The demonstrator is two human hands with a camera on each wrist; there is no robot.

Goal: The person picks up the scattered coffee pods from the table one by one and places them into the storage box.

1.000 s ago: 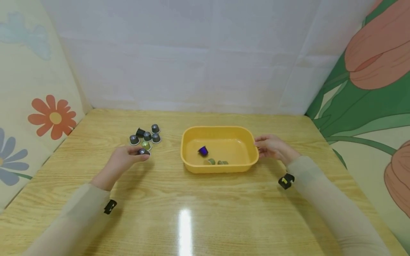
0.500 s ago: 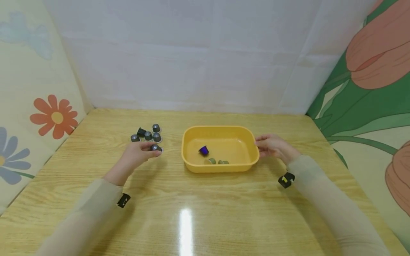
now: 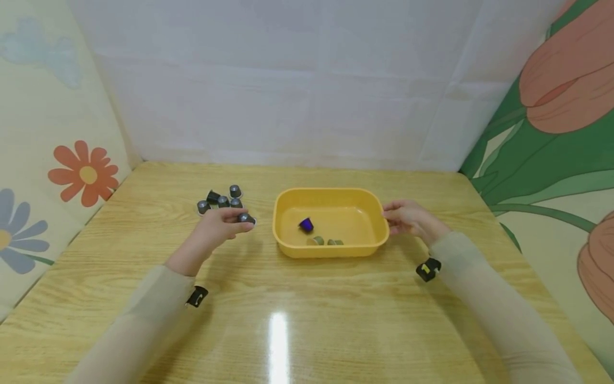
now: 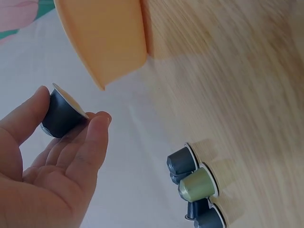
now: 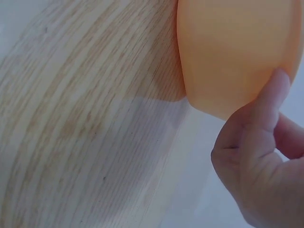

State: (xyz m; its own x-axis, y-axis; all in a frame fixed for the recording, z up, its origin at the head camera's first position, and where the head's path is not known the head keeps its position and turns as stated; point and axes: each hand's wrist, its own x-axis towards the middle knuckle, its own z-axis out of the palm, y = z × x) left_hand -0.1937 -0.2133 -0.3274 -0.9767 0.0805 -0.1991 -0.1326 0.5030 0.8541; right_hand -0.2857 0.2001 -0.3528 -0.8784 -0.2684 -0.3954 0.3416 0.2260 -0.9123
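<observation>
My left hand pinches a dark coffee capsule between thumb and fingers, raised left of the yellow tub. The capsule's pale lid faces the tub's end in the left wrist view. At the other end, my right hand holds the tub by its wall near the rim, its fingers bent against the outside. Inside the tub lie a purple capsule and two greenish ones near the front wall. Below the left hand in its wrist view, a green capsule stands among dark ones.
Several dark capsules, one of them a black capsule on its side, cluster on the wooden table behind the left hand. A white sheet hangs along the table's back edge, with flower-printed panels at both sides.
My left hand has lifted the dark capsule from the front of the cluster and carried it right, towards the tub. The right hand stays at the tub's right end.
</observation>
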